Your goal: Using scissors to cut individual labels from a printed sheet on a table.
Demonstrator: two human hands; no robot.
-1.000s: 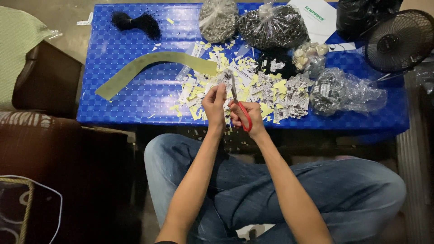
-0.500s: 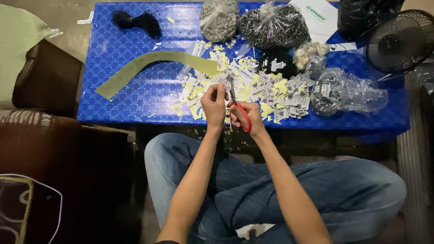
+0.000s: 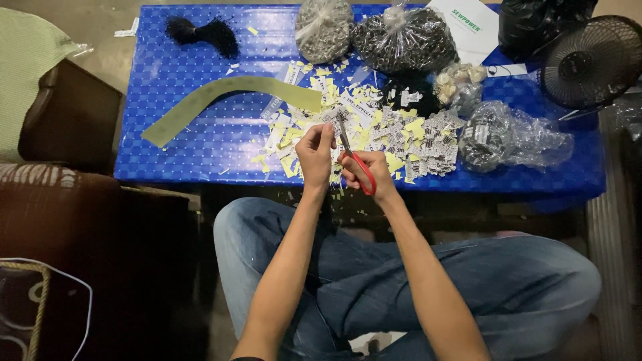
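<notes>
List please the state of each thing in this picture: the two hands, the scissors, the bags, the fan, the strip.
left hand: pinches a small paper tag
right hand: grips the red-handled scissors, blades at the tag
paper tags: loose, scattered on the blue table
clear bags: tied shut, full
black fan: lying tilted, spin not visible
olive strip: flat, curved

Bare blue table [image 3: 200,144] left of the paper scraps [image 3: 394,130]; bags [image 3: 401,40] and fan [image 3: 592,60] crowd the right.

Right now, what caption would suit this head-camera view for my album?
Right hand works red-handled scissors while left hand pinches a small tag over the paper-strewn blue table.
</notes>
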